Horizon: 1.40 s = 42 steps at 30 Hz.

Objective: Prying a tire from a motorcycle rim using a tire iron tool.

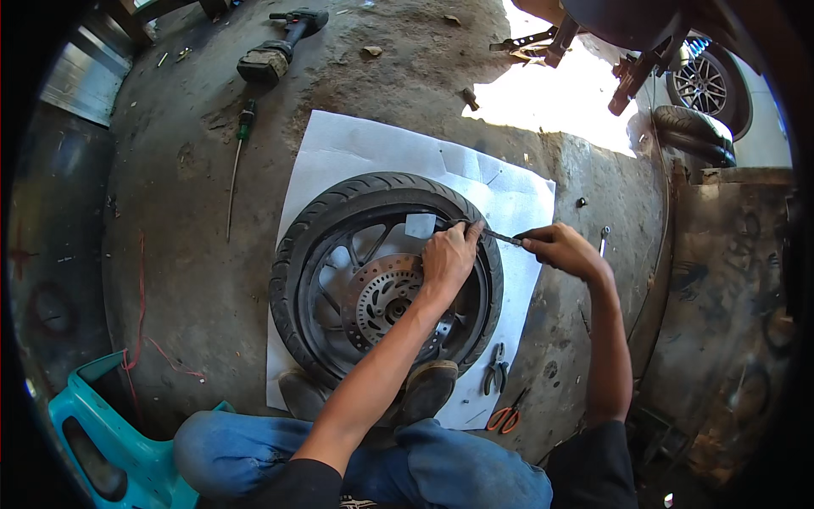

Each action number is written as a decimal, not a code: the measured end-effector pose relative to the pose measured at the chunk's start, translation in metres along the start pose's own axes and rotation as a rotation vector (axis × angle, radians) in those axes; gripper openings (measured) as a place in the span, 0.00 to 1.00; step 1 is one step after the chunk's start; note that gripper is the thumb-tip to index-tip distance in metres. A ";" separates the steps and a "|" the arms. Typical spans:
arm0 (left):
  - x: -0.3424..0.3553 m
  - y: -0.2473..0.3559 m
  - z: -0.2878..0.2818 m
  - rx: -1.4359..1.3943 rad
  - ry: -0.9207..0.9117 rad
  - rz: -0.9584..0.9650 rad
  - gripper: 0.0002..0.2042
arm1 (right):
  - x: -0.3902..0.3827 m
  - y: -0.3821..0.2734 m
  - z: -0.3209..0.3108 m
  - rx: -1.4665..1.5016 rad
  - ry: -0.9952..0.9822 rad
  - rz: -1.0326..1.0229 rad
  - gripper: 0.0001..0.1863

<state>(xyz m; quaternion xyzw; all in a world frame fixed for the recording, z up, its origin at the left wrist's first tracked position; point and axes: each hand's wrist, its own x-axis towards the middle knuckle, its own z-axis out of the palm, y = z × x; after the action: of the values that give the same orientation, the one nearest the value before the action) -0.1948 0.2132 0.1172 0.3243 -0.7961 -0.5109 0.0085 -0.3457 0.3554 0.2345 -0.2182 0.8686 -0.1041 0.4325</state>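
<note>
Concrete floor [186, 280]: white sheet [339, 136], motorcycle wheel [373, 293] mid-sheet.
Right hand [561, 251]: pinching metal lever [506, 238] over sheet's right edge.
Left hand [449, 257]: bent over tyre [291, 263] beside lever; grip unclear.
Progress: tyre around rim [310, 288]; levering seemingly unfinished.

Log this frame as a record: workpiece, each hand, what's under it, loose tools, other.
Workpiece: wheel with tyre, brake disc side up
Left hand: at the tyre's upper right, beside the bar's end; exact grip unclear
Right hand: closed on a slim bar, right of the wheel
Under wheel: white sheet
Tool on sheet: pliers
Near sheet's lower right: orange-handled scissors
Floor, upper left: cordless power tool, green-handled screwdriver
Lower left: teal plastic stool
</note>
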 end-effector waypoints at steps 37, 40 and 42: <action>0.016 -0.019 0.020 0.006 0.037 0.027 0.25 | 0.155 -0.013 -0.049 0.135 -0.659 0.098 0.16; 0.017 -0.020 0.013 -0.003 0.064 0.031 0.22 | 0.158 -0.048 -0.051 -0.039 -0.629 0.056 0.15; 0.016 -0.021 0.013 -0.010 0.102 0.007 0.23 | 0.158 -0.048 -0.046 -0.090 -0.587 0.010 0.16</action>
<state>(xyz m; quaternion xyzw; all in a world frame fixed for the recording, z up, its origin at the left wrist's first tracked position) -0.2011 0.2095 0.0884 0.3471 -0.7932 -0.4975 0.0526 -0.4523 0.2383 0.1683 -0.2537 0.7110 0.0040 0.6558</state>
